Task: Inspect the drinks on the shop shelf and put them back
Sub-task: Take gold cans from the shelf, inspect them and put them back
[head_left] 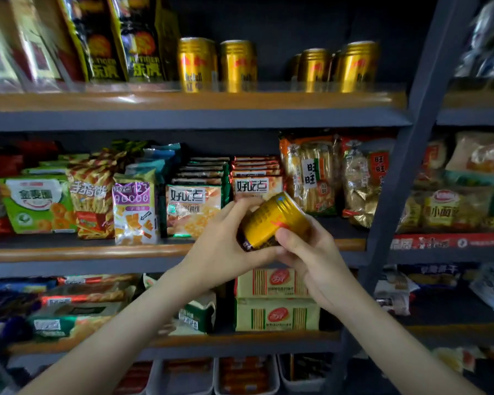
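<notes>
A gold drink can (274,220) lies tilted between both hands, in front of the middle shelf. My left hand (223,246) grips its lower end, fingers curled over the top side. My right hand (308,252) holds it from the right, thumb pressed on its side. On the top shelf (194,101) stand several more gold cans: two at the centre (197,64) (238,65) and a cluster on the right (357,67). A gap lies between the two groups.
Dark drink pouches (120,41) stand at the top left. Snack bags and biscuit packs (194,209) fill the middle shelf, cracker boxes (274,300) the lower one. A grey slanted upright (411,155) divides this bay from the shelves on the right.
</notes>
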Tool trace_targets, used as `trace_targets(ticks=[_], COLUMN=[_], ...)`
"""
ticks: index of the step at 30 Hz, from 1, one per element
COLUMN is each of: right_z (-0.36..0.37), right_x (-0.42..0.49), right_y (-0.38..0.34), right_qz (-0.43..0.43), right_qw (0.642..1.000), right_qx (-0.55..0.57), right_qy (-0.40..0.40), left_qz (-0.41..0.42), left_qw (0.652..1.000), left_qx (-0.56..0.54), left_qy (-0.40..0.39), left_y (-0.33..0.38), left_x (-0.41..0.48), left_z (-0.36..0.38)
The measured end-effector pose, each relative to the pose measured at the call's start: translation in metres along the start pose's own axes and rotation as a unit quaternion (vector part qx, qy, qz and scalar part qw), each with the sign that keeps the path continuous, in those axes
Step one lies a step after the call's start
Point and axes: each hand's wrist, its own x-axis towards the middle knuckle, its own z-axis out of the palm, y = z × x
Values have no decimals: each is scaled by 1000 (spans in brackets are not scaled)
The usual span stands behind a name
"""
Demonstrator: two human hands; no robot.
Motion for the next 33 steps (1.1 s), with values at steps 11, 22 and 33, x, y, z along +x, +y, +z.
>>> trace_targets(ticks=[11,22,33], right_z=[-17,-29,-34], right_x=[94,170,201], right_y=[-165,-197,-200], right_qz=[-326,-245,-153], right_qw=[917,830,663], right_qx=[-215,-475,-719], right_qy=[85,161,140], left_qz=[79,77,68], left_qw=[969,895,895], left_qx=[129,379,394], left_qy=[194,221,199], left_y=[7,-8,-27], left_x=[111,170,180], left_z=[-77,-86,-91])
